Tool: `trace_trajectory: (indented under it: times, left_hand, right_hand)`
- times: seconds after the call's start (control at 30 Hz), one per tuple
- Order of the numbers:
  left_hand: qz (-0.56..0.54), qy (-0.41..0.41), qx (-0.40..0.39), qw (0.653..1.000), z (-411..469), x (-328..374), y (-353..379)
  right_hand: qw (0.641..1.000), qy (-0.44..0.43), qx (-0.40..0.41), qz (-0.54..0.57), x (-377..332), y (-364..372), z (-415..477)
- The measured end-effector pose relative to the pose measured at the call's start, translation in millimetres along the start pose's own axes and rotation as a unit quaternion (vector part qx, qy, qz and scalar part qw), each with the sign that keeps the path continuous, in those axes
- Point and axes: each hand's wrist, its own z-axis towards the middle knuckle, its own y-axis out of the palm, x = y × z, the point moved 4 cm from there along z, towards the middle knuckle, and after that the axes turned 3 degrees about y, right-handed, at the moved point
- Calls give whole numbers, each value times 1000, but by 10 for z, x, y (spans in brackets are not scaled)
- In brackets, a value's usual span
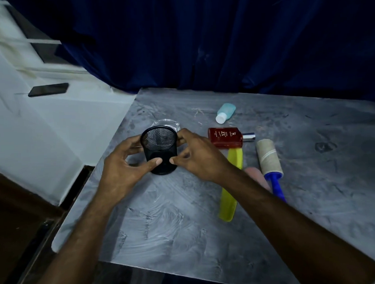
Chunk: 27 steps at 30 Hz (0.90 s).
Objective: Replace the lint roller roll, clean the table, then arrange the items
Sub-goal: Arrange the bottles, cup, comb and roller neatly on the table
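A black mesh cup (159,147) stands upright at the left of the grey table (185,216). My left hand (122,167) and my right hand (196,156) wrap it from both sides, thumbs touching its near wall. To the right lies the lint roller (269,158) with a blue handle and a worn brownish roll. A yellow comb-like piece (230,189) lies between my right arm and the roller. A pink thing (257,175) is partly hidden behind my right forearm.
A red perfume bottle (225,137) lies flat right of the cup, and a small blue bottle (226,112) lies beyond it. A clear glass dish (166,124) sits just behind the cup. A dark phone (48,89) rests on the white ledge at left. Blue curtain behind.
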Motion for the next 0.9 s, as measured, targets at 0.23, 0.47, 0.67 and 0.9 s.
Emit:
trace_trajectory:
  times: [0.23, 0.47, 0.67, 0.9]
  left_hand:
    - [-8, 15, 18, 1000, -32, -2, 30]
    - [-16, 11, 19, 1000, -35, 0, 24]
    - [14, 11, 15, 1000, -76, -2, -4]
    - [24, -6, 19, 999, -108, 30, 9]
  right_hand:
    - [1000, -7, 11, -12, 3, 33, 39]
    - [1000, -5, 11, -1, 14, 41, 28]
    - [1000, -2, 2, 7, 39, 46, -6]
    - [1000, -4, 1, 11, 42, 41, -8]
